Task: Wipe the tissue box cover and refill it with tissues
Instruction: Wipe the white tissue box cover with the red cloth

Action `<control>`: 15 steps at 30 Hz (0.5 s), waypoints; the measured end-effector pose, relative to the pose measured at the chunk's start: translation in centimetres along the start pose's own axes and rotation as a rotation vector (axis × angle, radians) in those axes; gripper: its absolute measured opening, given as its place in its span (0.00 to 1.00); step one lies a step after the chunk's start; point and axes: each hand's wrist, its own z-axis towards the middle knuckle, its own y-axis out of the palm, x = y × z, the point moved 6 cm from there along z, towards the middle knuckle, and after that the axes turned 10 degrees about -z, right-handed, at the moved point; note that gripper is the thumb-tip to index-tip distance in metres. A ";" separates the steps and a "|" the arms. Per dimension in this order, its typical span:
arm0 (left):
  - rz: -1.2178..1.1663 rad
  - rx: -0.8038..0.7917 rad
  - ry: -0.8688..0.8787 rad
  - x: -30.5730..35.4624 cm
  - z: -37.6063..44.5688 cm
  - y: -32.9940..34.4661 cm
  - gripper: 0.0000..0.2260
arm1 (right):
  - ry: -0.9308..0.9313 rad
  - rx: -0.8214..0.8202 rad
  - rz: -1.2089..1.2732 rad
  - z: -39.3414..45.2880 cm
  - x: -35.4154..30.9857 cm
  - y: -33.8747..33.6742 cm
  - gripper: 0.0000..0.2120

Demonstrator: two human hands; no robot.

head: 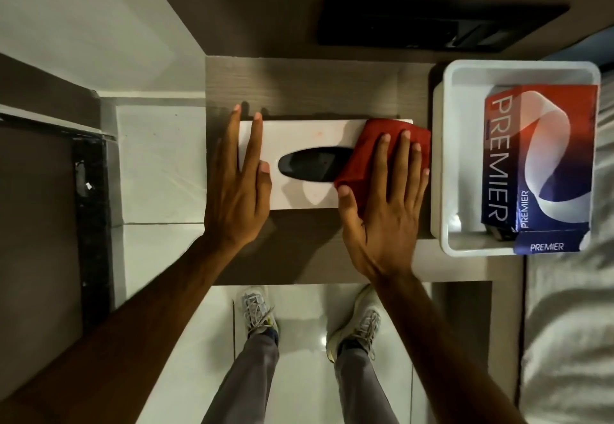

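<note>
Forearms reach in from the bottom edge, and at their ends both hands lie on the white tissue box cover (309,164), which rests on the wooden side table (299,84) with its long axis running left to right across the view. At its left end the left hand (237,187) lies flat, fingers spread and closed on nothing, steadying the cover. At the right end the right hand (385,204) presses a folded red cloth (368,144) down onto the top face, palm flat and fingers extended, not curled around it. From the cloth, the unwiped top and the dark oval slot (312,166) lie to the left, so the next stroke would likely run leftward along that axis toward the bracing hand. A Premier tissue box (538,157) waits in the white plastic bin (445,157) just beside the right hand, which is nearer for the refill
</note>
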 end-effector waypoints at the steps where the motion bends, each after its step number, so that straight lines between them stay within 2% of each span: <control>1: -0.003 -0.002 0.002 0.0 0.0 0.0 0.25 | -0.015 -0.002 0.005 -0.4 0.2 -0.1 0.41; 5: -0.010 -0.009 0.000 -0.1 0.1 0.0 0.25 | -0.023 -0.007 0.030 -0.3 0.8 0.0 0.38; 9: -0.014 -0.014 0.010 -0.3 -0.1 0.1 0.26 | 0.155 0.052 -0.002 2.8 0.7 0.2 0.34; 11: -0.014 -0.009 0.012 -0.4 -0.1 0.1 0.26 | 0.171 0.052 -0.075 4.0 -0.7 0.6 0.34; 13: -0.016 -0.007 0.005 -0.4 -0.1 0.1 0.26 | 0.090 0.020 -0.108 4.4 -2.4 1.2 0.33; 15: -0.009 -0.002 -0.010 -0.4 0.0 0.0 0.26 | -0.067 -0.028 -0.143 4.4 -3.5 1.5 0.33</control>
